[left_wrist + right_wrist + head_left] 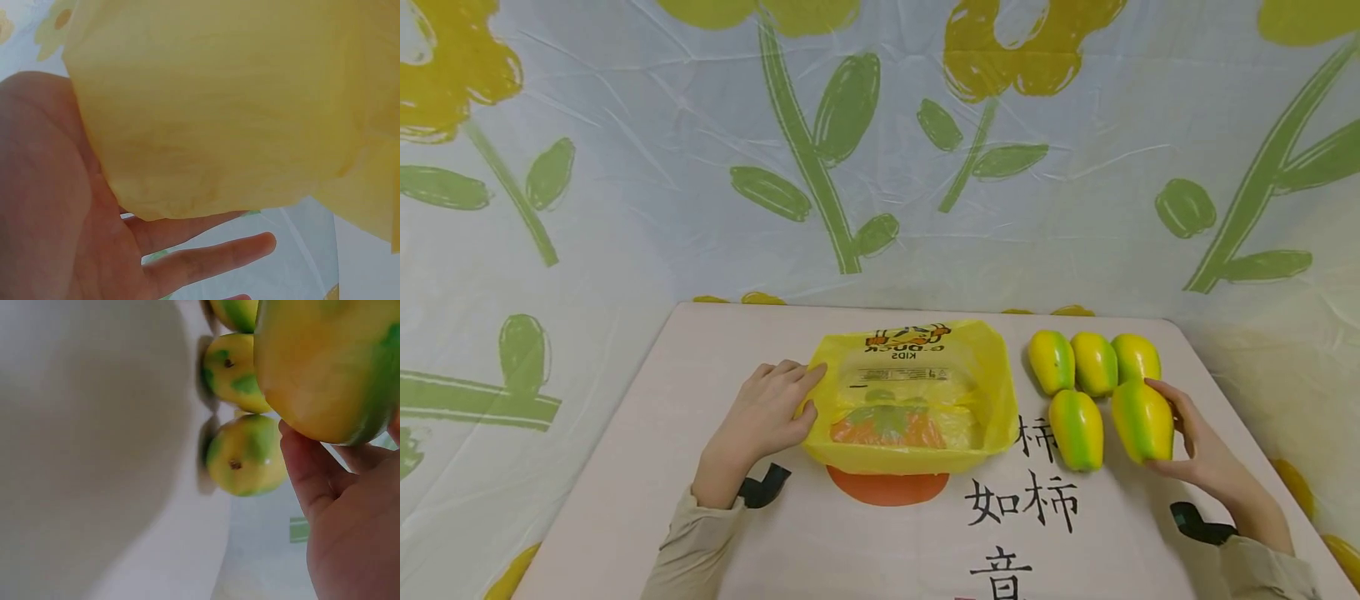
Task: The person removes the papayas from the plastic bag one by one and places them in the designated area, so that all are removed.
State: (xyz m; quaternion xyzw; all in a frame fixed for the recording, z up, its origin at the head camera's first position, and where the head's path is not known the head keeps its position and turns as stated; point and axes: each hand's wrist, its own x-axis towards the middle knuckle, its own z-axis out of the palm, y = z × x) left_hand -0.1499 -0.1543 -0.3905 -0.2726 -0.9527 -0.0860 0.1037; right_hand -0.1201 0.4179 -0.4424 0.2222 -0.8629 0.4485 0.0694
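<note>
A yellow plastic bag (992, 400) with a printed duck design lies on the table, its mouth spread wide. At its left edge is my left hand (771, 408), fingers fairly straight and touching the plastic; in the left wrist view the bag (219, 112) hides part of this hand (112, 244). My right hand (1202, 446) grips a yellow-green mango (1142, 421) between thumb and fingers at the right. Left of and behind it sit several like mangoes (1077, 429). Seen from the right wrist, the held mango (331, 369) is close to the camera, with others (247, 456) beyond.
The pale table cover (647, 442) bears black characters (1022, 500) and an orange print (887, 487) partly under the bag. A flowered cloth (700, 108) hangs behind the table's far edge and at both sides.
</note>
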